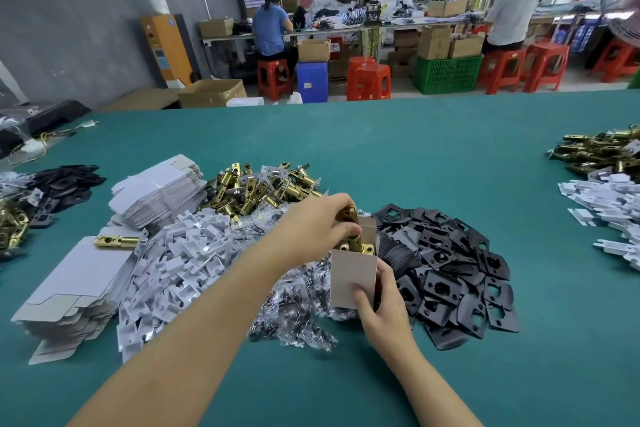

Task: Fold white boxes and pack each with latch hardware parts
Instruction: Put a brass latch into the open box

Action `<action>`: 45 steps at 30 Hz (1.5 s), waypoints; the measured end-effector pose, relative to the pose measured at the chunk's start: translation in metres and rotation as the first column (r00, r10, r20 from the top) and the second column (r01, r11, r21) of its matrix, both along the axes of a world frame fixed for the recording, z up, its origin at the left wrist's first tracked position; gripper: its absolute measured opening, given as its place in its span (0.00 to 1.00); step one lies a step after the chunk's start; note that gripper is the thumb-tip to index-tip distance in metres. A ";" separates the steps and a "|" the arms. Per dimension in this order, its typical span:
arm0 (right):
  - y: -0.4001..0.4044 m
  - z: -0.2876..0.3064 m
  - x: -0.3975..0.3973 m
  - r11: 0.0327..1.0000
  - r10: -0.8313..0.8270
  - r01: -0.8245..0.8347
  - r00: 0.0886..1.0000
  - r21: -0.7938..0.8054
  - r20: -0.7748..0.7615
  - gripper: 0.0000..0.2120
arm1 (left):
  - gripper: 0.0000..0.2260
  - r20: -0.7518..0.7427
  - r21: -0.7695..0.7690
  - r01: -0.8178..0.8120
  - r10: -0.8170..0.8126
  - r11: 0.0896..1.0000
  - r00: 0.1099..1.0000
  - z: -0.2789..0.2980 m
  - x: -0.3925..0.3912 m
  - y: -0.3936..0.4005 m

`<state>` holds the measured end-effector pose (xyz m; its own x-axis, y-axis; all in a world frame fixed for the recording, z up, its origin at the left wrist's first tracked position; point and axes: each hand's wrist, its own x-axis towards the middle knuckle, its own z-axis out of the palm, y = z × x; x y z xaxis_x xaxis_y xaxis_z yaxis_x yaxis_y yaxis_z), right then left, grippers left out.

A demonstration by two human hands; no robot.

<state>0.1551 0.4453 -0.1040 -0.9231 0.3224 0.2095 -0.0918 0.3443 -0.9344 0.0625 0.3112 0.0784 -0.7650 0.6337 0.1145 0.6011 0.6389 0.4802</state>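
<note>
The right hand point(375, 305) grips the lower part of an upright white box point(353, 279), thumb across its near face and fingers wrapped round its right side. The box stands open at the top, above the middle of the green tabletop point(433, 156). The left hand point(318, 225) reaches in from the left, fingers curled round a brass latch point(355, 239), which stands partly inside the open mouth of the box with its upper end between the fingertips.

Under and around the hands lie heaps of parts. Just beneath the box is a pile of clear bags of small hardware point(298, 308). To its right, touching it, spreads a heap of black strike plates point(450, 270). To the left lies a heap of white plastic inserts point(183, 263). Beyond these, farther from the viewer, is a pile of brass latches point(259, 187).

At near left a stack of flat white box blanks point(72, 295) carries a single brass latch body point(116, 241) on its top sheet. A second stack of blanks point(159, 191) lies behind it, beside the brass pile. At the far left edge are more black plates point(65, 182); at the right edge, more brass parts point(602, 149) and white inserts point(609, 204).

Past the tabletop, seated workers point(272, 28) face a long bench among red stools point(367, 80) and a green crate point(446, 74).
</note>
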 end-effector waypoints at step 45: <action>0.001 0.008 0.007 0.988 0.141 -0.143 0.990 -0.061 -0.030 0.29 | 0.07 -0.414 -0.077 0.000 -0.032 0.997 0.910 -0.039 0.043 -0.029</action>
